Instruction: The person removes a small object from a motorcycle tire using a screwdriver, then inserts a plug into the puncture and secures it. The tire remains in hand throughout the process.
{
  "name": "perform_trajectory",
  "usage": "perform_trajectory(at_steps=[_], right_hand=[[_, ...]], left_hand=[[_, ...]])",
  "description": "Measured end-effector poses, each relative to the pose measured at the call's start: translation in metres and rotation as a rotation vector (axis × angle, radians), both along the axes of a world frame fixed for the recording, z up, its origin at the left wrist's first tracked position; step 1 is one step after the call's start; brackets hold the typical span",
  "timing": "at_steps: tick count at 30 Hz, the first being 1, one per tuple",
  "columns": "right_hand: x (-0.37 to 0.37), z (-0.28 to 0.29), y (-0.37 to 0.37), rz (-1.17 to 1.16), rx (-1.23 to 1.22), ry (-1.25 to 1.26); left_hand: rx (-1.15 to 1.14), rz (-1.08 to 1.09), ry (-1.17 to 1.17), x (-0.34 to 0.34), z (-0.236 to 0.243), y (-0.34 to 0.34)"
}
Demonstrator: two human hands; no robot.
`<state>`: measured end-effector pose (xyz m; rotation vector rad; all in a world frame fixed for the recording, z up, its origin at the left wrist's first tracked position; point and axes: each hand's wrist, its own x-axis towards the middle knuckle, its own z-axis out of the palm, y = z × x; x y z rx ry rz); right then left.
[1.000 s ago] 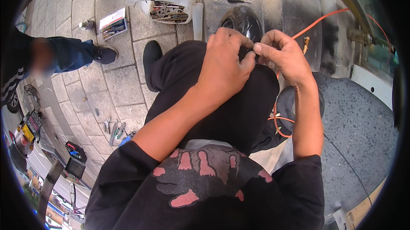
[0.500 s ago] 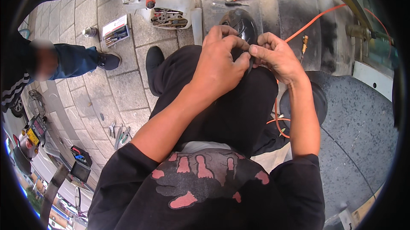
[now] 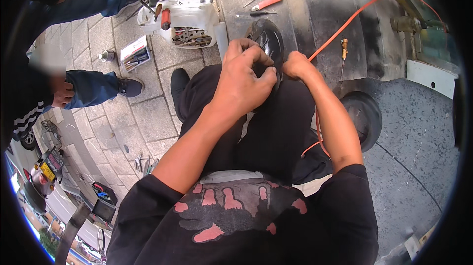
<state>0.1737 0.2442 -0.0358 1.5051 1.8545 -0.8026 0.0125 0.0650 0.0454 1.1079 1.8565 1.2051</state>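
A glossy black, rounded, shoe-like piece (image 3: 268,36) stands upright at my knees, its lower part hidden by my hands. My left hand (image 3: 246,75) lies against its near left side, fingers bent and thumb drawn in toward the index finger. What the left fingertips pinch is too small to make out. At the piece's right edge, my right hand (image 3: 298,65) is closed with its fingers curled under. Whatever is inside the right hand is hidden.
An opened white plastic container (image 3: 192,18) holds metal tools at upper left, beside a box of slim tools (image 3: 135,55). A red-handled knife (image 3: 268,1) lies beyond. An orange hose (image 3: 345,21) crosses at right, near a black round disc (image 3: 362,119). Another person's leg (image 3: 91,87) is at left.
My right hand has drawn away from the left fingertips and curled closed. My left hand stays by the black piece. The whole view has shifted slightly.
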Motion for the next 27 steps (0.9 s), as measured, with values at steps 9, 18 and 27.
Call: perform_trajectory(at_steps=[9, 18, 27], right_hand=[[0.02, -0.08, 0.004, 0.109, -0.027, -0.023], [0.079, 0.129, -0.02, -0.106, 0.573, 0.764], [0.065, 0.281, -0.021, 0.431, 0.39, 0.776]], left_hand=[[0.014, -0.013, 0.017, -0.002, 0.004, -0.004], [0.012, -0.032, 0.005, 0.0, 0.0, -0.001], [-0.033, -0.106, -0.026, -0.007, 0.003, 0.002]])
